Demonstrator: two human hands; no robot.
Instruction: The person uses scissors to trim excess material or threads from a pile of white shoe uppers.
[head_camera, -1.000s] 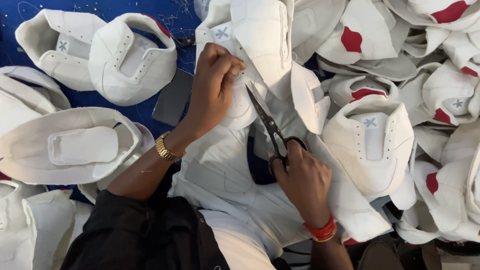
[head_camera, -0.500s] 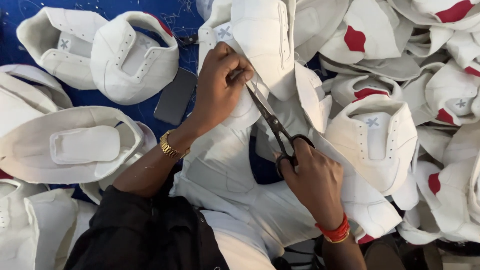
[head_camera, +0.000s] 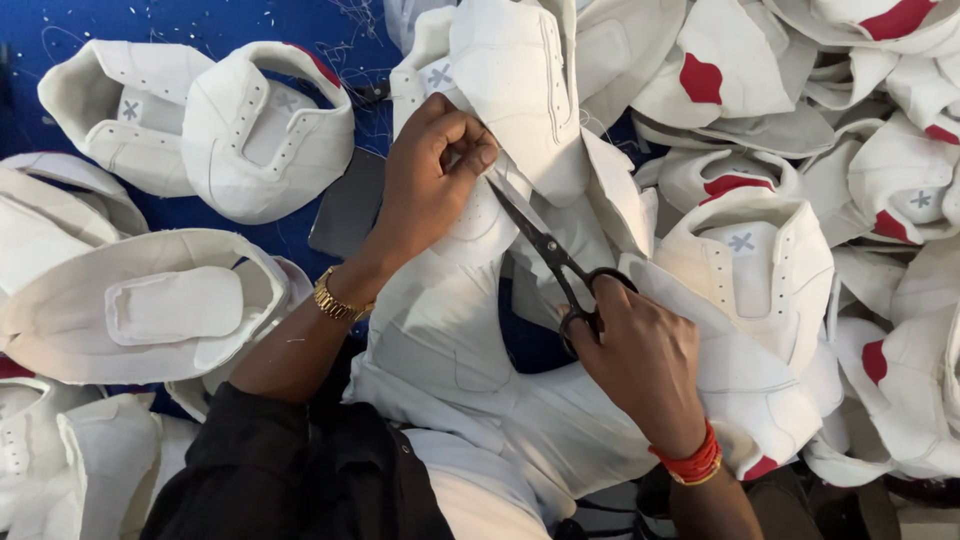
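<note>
My left hand (head_camera: 432, 170) pinches the edge of a white shoe upper (head_camera: 520, 90) near the top middle. My right hand (head_camera: 645, 365) grips black scissors (head_camera: 545, 250) by the handles, and the blades reach up to the spot where my left fingers hold the fabric. A gold watch (head_camera: 338, 300) sits on my left wrist and red bands (head_camera: 688, 462) on my right. More white fabric lies under both hands over my lap.
White shoe uppers lie heaped all around on a blue surface (head_camera: 130, 30), several at the right with red patches (head_camera: 700, 78). A dark flat phone (head_camera: 348, 205) rests beside my left forearm. Loose thread bits are scattered on the blue.
Both hands and the scissors have shifted slightly, with the blade tips staying at the pinched edge of the upper. The view has moved a little.
</note>
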